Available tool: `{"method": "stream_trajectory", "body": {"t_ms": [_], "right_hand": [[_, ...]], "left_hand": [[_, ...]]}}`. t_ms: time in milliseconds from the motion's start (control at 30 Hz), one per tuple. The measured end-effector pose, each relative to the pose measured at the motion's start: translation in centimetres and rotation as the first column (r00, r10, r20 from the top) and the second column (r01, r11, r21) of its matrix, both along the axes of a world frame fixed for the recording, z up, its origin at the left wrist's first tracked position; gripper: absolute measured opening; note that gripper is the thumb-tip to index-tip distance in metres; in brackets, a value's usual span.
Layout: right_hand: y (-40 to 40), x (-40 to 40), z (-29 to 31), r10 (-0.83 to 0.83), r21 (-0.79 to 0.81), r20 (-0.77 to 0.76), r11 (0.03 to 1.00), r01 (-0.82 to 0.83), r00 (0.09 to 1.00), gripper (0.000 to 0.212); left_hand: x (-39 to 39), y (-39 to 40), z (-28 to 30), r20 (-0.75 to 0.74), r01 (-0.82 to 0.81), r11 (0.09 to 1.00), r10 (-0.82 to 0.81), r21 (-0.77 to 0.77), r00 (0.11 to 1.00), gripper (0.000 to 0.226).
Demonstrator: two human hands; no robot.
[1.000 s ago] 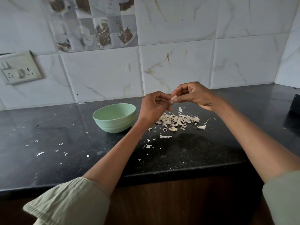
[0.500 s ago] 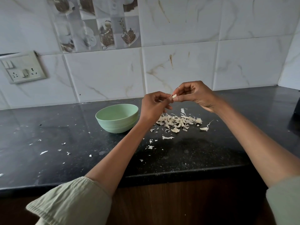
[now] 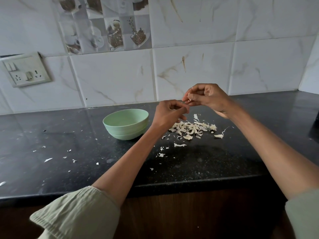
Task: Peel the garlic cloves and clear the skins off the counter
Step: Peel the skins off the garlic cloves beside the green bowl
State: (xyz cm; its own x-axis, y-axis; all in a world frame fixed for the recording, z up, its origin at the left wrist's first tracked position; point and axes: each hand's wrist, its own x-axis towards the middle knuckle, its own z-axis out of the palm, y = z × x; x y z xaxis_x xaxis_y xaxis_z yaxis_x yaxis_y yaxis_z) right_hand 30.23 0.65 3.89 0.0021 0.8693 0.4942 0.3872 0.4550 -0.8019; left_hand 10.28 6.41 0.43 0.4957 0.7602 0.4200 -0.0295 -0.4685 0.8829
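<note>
My right hand (image 3: 212, 99) pinches a pale garlic clove (image 3: 189, 97) in the air above the black counter (image 3: 69, 169). My left hand (image 3: 168, 112) sits just below and left of it, fingertips curled at the clove's lower end, where a thin scrap of skin shows. Whether those fingers pinch the skin I cannot tell. Beneath both hands lies a pile of garlic skins (image 3: 191, 128). A light green bowl (image 3: 126, 124) stands left of the pile; its inside is hardly visible.
Small skin flakes (image 3: 161, 154) are scattered over the counter, several toward the left (image 3: 48, 159). A white wall socket (image 3: 25, 69) sits on the tiled wall at left. A dark object (image 3: 315, 126) is cut off at the right edge.
My right hand has lifted the clove slightly up and away, so a small gap has opened between it and my left hand. The pile and the bowl have not moved.
</note>
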Motion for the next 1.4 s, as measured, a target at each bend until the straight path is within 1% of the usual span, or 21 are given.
{"method": "stream_trajectory", "body": {"t_ms": [67, 100, 167, 200, 300, 433, 533, 600, 633, 700, 733, 767, 833, 867, 900, 967, 1033, 1100, 1133, 1267, 1400], "right_hand": [[0.1, 0.9, -0.3, -0.111, -0.03, 0.009, 0.993, 0.111, 0.994, 0.022], [0.2, 1.4, -0.6, -0.205, -0.03, 0.097, 0.977, 0.209, 0.974, 0.023], [0.2, 2.1, -1.3, -0.365, -0.018, 0.334, 0.92, 0.393, 0.869, 0.029], [0.1, 2.3, -1.6, -0.403, -0.028, 0.4, 0.893, 0.45, 0.823, 0.03], [0.3, 2.8, -1.9, -0.406, -0.133, 0.44, 0.853, 0.505, 0.801, 0.022], [0.8, 3.4, -2.4, -0.303, -0.274, 0.556, 0.812, 0.515, 0.774, 0.017], [0.8, 3.4, -2.7, -0.273, -0.308, 0.608, 0.784, 0.539, 0.745, 0.016], [0.9, 3.0, -2.3, -0.353, -0.187, 0.612, 0.805, 0.563, 0.708, 0.015], [1.0, 2.6, -2.0, -0.459, -0.049, 0.579, 0.805, 0.591, 0.674, 0.014], [1.0, 1.9, -1.5, -0.67, 0.217, 0.408, 0.731, 0.647, 0.62, 0.014], [1.2, 2.0, -1.3, -0.692, 0.244, 0.377, 0.716, 0.655, 0.616, 0.015], [1.3, 2.1, -1.4, -0.645, 0.194, 0.445, 0.747, 0.636, 0.622, 0.016], [1.5, 2.2, -2.6, -0.373, -0.083, 0.712, 0.796, 0.599, 0.595, 0.017], [1.5, 2.5, -3.2, -0.274, -0.169, 0.773, 0.78, 0.602, 0.572, 0.017], [1.5, 2.7, -3.5, -0.252, -0.184, 0.784, 0.778, 0.601, 0.567, 0.016], [1.3, 2.6, -3.1, -0.354, -0.091, 0.694, 0.821, 0.564, 0.627, 0.016], [1.0, 1.9, -2.2, -0.416, -0.024, 0.484, 0.873, 0.486, 0.77, 0.011], [0.5, 0.9, -1.5, -0.295, -0.067, 0.269, 0.944, 0.324, 0.917, 0.018], [0.4, 0.4, -1.3, -0.218, -0.095, 0.199, 0.966, 0.24, 0.956, 0.021], [0.4, -0.3, -1.4, -0.087, -0.12, 0.053, 0.988, 0.093, 0.995, 0.019], [0.5, -0.4, -1.2, 0.003, -0.108, -0.063, 0.994, -0.009, 0.998, 0.027]], "left_hand": [[0.2, 0.0, -0.2, -0.023, 0.003, 1.0, -0.003, 0.001, 1.0, 0.008], [0.2, 0.1, -0.3, -0.03, -0.004, 1.0, 0.004, -0.003, 1.0, 0.009], [0.2, 0.4, -0.4, -0.042, -0.027, 1.0, 0.027, -0.004, 0.999, 0.01], [0.2, 0.5, -0.4, -0.049, -0.039, 0.999, 0.039, -0.002, 0.998, 0.01], [0.2, 0.7, -0.5, -0.071, -0.064, 0.998, 0.065, 0.012, 0.995, 0.011], [0.2, 0.7, -0.5, -0.11, -0.081, 0.995, 0.086, 0.053, 0.99, 0.015], [0.2, 0.7, -0.7, -0.142, -0.083, 0.993, 0.095, 0.09, 0.985, 0.017], [0.2, 0.6, -0.7, -0.164, -0.085, 0.99, 0.103, 0.114, 0.981, 0.014], [0.2, 0.5, -0.7, -0.17, -0.084, 0.989, 0.104, 0.123, 0.98, 0.013], [0.3, 0.6, -0.8, -0.178, -0.082, 0.987, 0.107, 0.141, 0.978, 0.012], [0.3, 0.6, -0.9, -0.182, -0.084, 0.985, 0.111, 0.15, 0.977, 0.011], [0.3, 0.6, -0.9, -0.186, -0.086, 0.984, 0.116, 0.158, 0.976, 0.011], [0.3, 0.5, -0.9, -0.193, -0.085, 0.982, 0.117, 0.168, 0.974, 0.011], [0.3, 0.5, -0.9, -0.197, -0.085, 0.982, 0.118, 0.17, 0.973, 0.011], [0.3, 0.5, -1.0, -0.202, -0.085, 0.982, 0.119, 0.17, 0.972, 0.011], [0.4, 0.5, -1.0, -0.202, -0.092, 0.981, 0.126, 0.171, 0.971, 0.011], [0.4, 0.7, -1.0, -0.188, -0.1, 0.98, 0.132, 0.173, 0.973, 0.011], [0.4, 0.7, -1.0, -0.156, -0.104, 0.98, 0.13, 0.168, 0.979, 0.01], [0.3, 0.7, -0.9, -0.132, -0.103, 0.982, 0.125, 0.16, 0.983, 0.011], [0.1, 0.6, -0.3, 0.033, -0.09, 0.994, 0.088, 0.068, 0.996, 0.02], [-0.1, 0.7, 0.0, 0.117, -0.092, 0.995, 0.088, 0.025, 0.989, 0.022]]}}
